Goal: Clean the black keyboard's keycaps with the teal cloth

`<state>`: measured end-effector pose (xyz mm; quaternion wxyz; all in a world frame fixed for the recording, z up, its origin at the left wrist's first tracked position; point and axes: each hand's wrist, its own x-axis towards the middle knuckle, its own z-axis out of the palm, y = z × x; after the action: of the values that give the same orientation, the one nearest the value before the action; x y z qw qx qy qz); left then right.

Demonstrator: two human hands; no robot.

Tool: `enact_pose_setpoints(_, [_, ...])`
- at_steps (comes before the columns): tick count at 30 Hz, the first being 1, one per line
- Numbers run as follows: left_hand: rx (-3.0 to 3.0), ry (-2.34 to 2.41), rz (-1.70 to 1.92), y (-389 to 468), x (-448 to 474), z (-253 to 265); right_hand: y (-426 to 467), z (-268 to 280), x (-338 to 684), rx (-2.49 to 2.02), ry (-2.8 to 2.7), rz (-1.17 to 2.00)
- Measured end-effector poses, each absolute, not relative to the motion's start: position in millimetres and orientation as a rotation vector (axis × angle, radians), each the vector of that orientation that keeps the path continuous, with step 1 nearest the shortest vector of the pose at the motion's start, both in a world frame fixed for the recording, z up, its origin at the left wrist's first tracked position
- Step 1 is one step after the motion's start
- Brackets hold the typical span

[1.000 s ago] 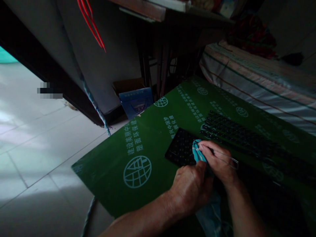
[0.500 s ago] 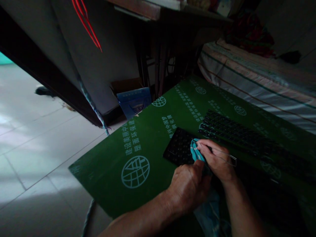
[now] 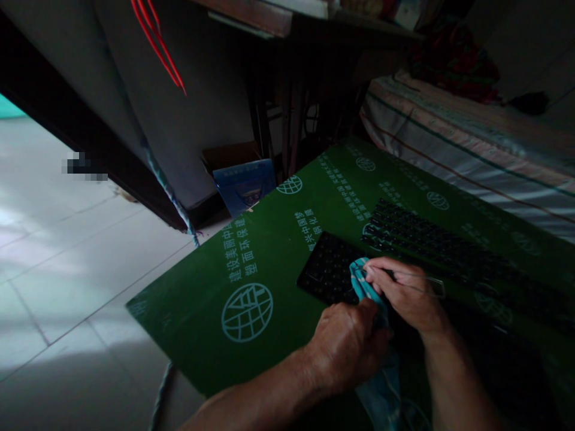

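A teal cloth (image 3: 365,286) with pale stripes is bunched in my left hand (image 3: 348,342), its fingers closed round it, and its tail hangs below the fist. My right hand (image 3: 411,293) is closed on a thin bent metal wire tool (image 3: 433,281); its looped end sticks out to the right. The tool's other end meets the cloth's top, where the right fingertips also touch. Under both hands lies a black keyboard base (image 3: 330,263) with its key caps off at the visible left end. Rows of loose black key caps (image 3: 417,236) lie beyond it.
Everything rests on a green printed board (image 3: 202,299). A blue box (image 3: 247,185) stands past its far edge, below a dark wooden table (image 3: 265,18). A bed with a striped cover (image 3: 449,137) borders the right side. A twisted cord (image 3: 166,185) and red string (image 3: 157,48) hang at left.
My right hand has moved slightly right and down with the wire tool. The bunched cloth has shifted a little right with my left hand, which stays closed on it.
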<state>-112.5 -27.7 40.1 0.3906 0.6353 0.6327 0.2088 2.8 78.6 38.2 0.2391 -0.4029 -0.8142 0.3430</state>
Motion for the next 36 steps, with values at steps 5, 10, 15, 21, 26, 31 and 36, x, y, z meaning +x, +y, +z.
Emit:
enact_pose_setpoints(5, [1.618,1.574,0.509,-27,-113,39,79,37,4,-1.132,-2.220,0.921])
enact_pose_setpoints(10, [1.646,1.589,0.501,-27,-113,40,79,39,3,-1.139,-2.263,0.884])
enact_pose_setpoints(15, [1.653,1.602,0.486,-28,-112,41,79,37,4,-1.156,-2.242,0.813])
enact_pose_setpoints(21, [1.643,1.598,0.482,-27,-112,41,81,31,6,-1.190,-2.152,0.919])
enact_pose_setpoints(26, [1.642,1.601,0.469,-26,-112,42,81,32,9,-1.161,-2.141,1.025])
enact_pose_setpoints(31, [1.631,1.602,0.471,-27,-112,42,83,26,12,-1.194,-2.091,1.056])
enact_pose_setpoints(36, [1.637,1.615,0.458,-27,-112,44,83,29,12,-1.213,-2.071,1.105])
